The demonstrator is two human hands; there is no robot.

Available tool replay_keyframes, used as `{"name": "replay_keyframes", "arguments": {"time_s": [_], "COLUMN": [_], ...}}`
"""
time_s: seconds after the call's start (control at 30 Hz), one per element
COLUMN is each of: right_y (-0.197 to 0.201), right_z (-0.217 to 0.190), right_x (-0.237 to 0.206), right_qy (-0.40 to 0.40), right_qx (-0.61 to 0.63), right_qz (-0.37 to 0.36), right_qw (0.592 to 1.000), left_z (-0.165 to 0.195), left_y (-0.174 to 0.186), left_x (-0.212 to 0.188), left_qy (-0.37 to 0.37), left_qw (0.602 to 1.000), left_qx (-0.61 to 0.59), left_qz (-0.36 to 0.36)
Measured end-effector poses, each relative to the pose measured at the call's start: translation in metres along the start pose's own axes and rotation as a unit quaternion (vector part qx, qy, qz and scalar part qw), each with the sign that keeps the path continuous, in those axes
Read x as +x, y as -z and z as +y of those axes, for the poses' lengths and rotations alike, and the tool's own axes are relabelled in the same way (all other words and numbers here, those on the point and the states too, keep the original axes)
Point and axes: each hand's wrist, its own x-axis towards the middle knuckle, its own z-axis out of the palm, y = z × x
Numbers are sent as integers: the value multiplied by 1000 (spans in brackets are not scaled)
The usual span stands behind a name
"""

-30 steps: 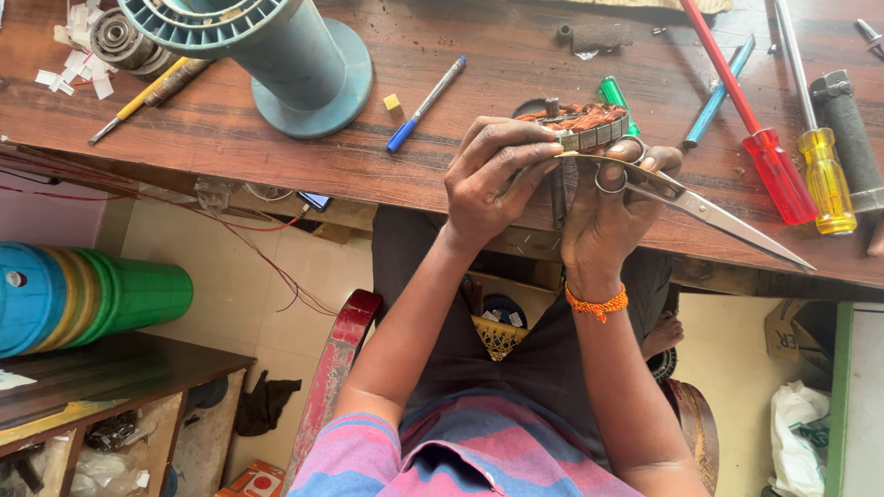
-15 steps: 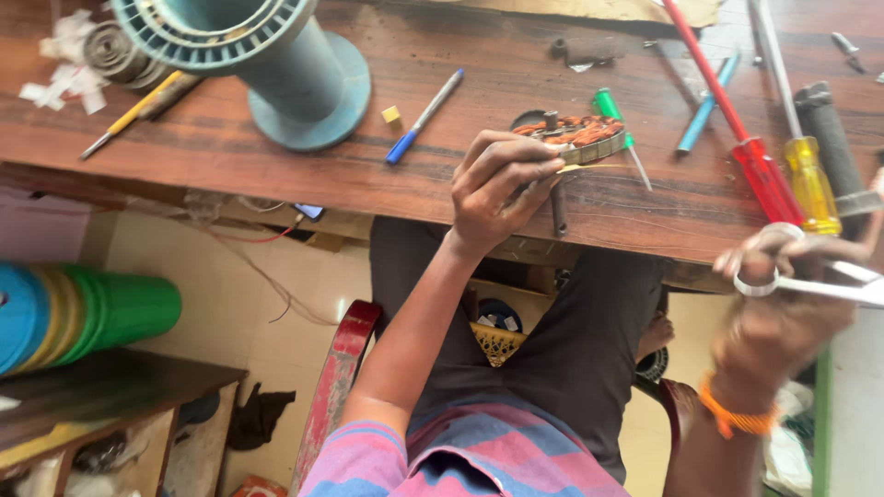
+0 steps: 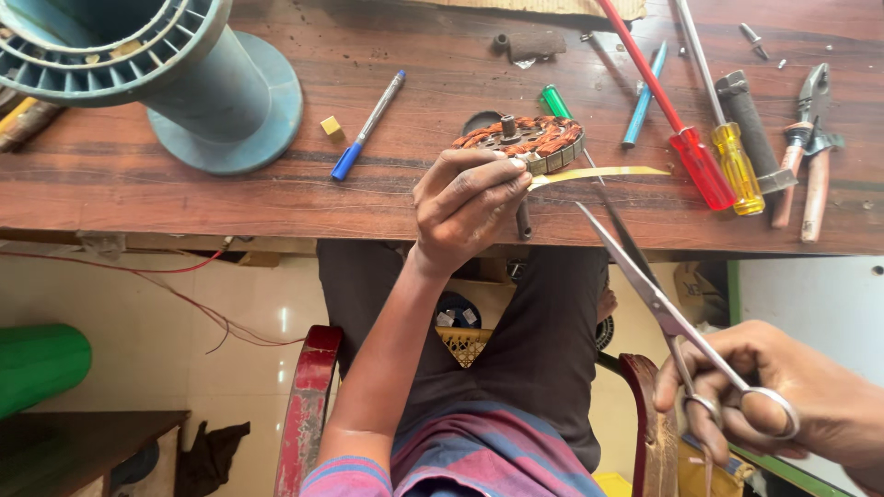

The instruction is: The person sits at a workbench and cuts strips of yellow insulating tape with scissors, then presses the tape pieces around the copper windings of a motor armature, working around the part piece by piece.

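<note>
While left hand (image 3: 465, 204) still grips stator (image 3: 521, 144) — right hand (image 3: 764, 396), scissors (image 3: 658, 299) now lowered, blades parted.

pen (image 3: 368, 124) left of stator (image 3: 521, 143), screwdrivers (image 3: 709, 152) right

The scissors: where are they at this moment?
In the head view, the scissors are at the lower right, held open in the right hand, with their tips near the yellow strip at the wooden table edge.

left hand (image 3: 465, 204): my arm stretched forward, wrist bent, fingers curled, tips pinched together | right hand (image 3: 778, 396): low at my right side, knuckles up, thumb and fingers hooked and closed, wrist bent inward
</note>
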Motion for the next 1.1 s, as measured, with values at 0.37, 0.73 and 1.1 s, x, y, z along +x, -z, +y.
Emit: {"name": "replay_keyframes", "arguments": {"time_s": [0.37,0.73,1.1], "right_y": [-33,-37,-32], "right_z": [-42,-42,-36], "right_x": [8,7,5], "right_qy": [-76,-146,-113], "right_qx": [-29,-43,-22], "right_qz": [66,126,95], "right_qw": [995,980,989], "left_z": [-5,-4,-2], "left_y": [14,14,10], "left_x": [-1,-2,0], "left_qy": [-12,-12,-12], "left_qw": [1000,1000,1000], "left_qx": [15,13,23], "left_qz": [-10,-9,-3]}}
